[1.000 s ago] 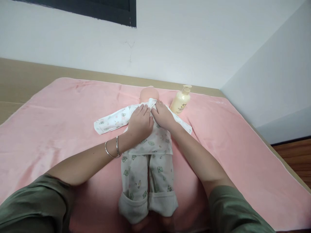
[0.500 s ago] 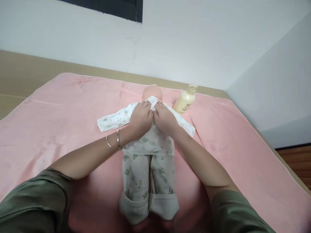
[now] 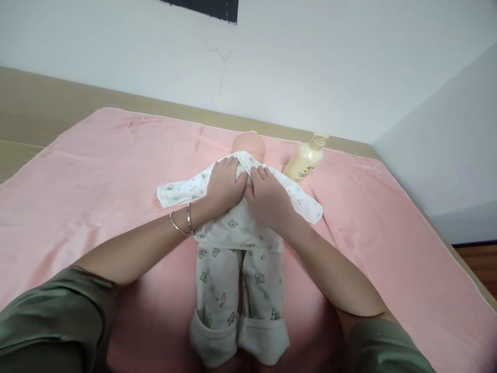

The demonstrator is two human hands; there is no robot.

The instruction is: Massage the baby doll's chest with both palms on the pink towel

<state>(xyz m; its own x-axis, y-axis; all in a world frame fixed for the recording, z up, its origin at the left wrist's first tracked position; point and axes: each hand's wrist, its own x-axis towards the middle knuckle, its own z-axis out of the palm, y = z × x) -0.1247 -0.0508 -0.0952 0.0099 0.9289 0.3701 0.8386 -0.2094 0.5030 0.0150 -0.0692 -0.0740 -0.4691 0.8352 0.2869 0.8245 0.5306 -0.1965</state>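
Observation:
A baby doll lies on the pink blanket, its round bare head (image 3: 248,145) pointing away from me. It wears a white shirt (image 3: 240,233) printed with small green animals, sleeves spread to both sides, and matching trousers (image 3: 219,280) with turned-up cuffs. My left hand (image 3: 225,184) lies on the left of the shirt's upper part, fingers stretched toward the collar. On the other side, my right hand (image 3: 267,197) rests with fingers extended over the cloth. Both thumbs come close together at the middle, near a fold below the collar. The doll's face cannot be seen.
A pale yellow pump bottle (image 3: 305,160) leans or lies beside the doll's right-hand sleeve. The pink blanket (image 3: 97,166) covers a wooden surface (image 3: 46,98) that meets a white wall (image 3: 291,67). A dark panel (image 3: 217,9) shows at the top.
My right hand has slid slightly down and right from the collar, its fingers now lower on the shirt. My left hand stays nearly in place. The view has shifted a little.

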